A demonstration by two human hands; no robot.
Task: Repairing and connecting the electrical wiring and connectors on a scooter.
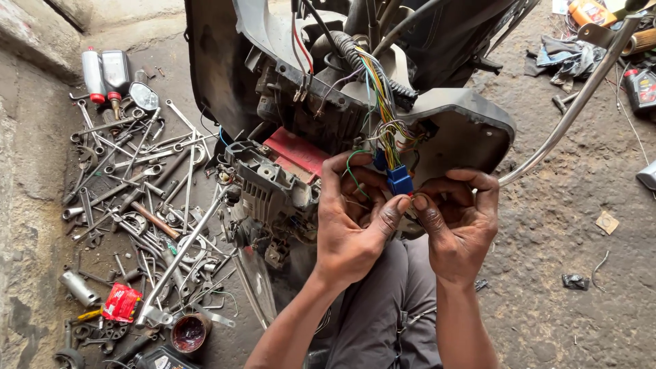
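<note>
Hands together at blue connector under scooter body, left hand and right hand pinching it, coloured wires above, red packet among tools lower left, orange container top right.

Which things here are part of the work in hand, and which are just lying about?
In hand:
left hand
right hand
blue connector
coloured wire bundle

Lying about:
pile of spanners
red packet
two bottles
rag
</note>
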